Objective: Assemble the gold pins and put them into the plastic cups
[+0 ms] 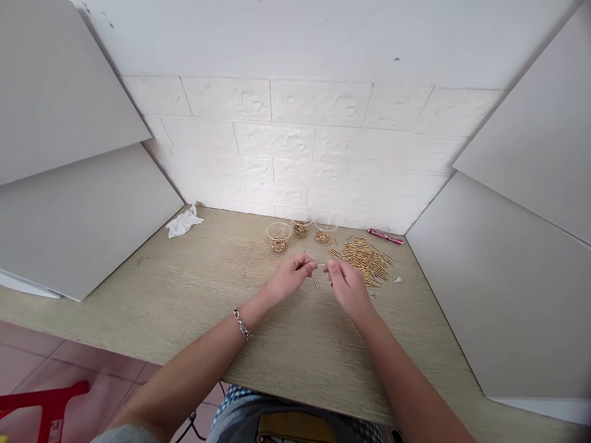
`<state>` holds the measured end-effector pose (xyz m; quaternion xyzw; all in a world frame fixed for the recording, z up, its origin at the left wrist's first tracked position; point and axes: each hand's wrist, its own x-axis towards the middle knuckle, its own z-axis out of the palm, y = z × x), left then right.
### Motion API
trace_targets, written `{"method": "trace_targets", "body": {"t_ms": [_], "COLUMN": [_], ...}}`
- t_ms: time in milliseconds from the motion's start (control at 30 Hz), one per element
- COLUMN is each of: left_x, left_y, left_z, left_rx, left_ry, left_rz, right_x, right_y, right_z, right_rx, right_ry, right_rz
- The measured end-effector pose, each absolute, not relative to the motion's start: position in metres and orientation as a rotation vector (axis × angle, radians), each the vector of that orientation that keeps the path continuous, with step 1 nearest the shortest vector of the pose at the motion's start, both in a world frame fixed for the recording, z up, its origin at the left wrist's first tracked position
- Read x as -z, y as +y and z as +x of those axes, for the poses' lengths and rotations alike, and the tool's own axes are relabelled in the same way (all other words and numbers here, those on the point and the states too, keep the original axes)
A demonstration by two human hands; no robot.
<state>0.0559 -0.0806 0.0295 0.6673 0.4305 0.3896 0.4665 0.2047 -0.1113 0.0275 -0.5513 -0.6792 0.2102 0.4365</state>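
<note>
At the bottom edge of the frame lies the person's lap in patterned cloth, and a red plastic stool stands on the tiled floor in the lower left corner. 2 bare forearms reach up from there over the pale wood-grain surface. The forearm on the left side wears a silver chain bracelet at the wrist.

Just above the centre of the frame, the left hand and the right hand meet, fingertips almost touching. Each grip is narrow, thumb and forefinger pinched on one end of a thin brass-coloured pin, which is held level between them, a little above the surface. Below the pin, between the 2 hands, 1 loose brass pin lies slanted on the surface.

Just beyond the right hand, to the upper right, spreads a heap of brass-coloured pins, with a few strays about its edge. Behind the hands stand 3 small clear plastic cups in a rough row, each holding brass-coloured bits: the left cup nearest, the middle cup and the right cup close to the wall.

Further right, along the wall's foot, lies a red marker pen. Far to the left, well apart from the rest, sits a crumpled white tissue. A white brick-pattern wall closes the back, with grey panels at both sides.
</note>
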Motion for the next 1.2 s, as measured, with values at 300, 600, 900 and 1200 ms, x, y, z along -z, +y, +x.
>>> {"method": "trace_targets", "body": {"t_ms": [300,600,900,1200], "left_x": [-0.0317,-0.0355,-0.0378,-0.0354], "left_y": [-0.0814,-0.0822,-0.0831,-0.0827], "left_z": [0.0554,0.0554,0.0554,0.0549], "left_rx": [-0.921,-0.899,-0.880,-0.901], "left_ry": [1.044,1.038,1.046,1.004], "left_rz": [1.665,1.623,1.638,1.620], "right_x": [-0.0262,-0.0241,-0.0224,-0.0220], "right_y": [-0.1090,-0.1077,-0.1071,-0.1065], "right_z": [0.2026,0.2069,0.2063,0.2065], "right_rx": [-0.401,-0.389,-0.378,-0.377], "right_ry": [-1.782,-1.786,-1.798,-1.788], "right_rz": [-1.344,-1.393,-1.371,-1.377]}}
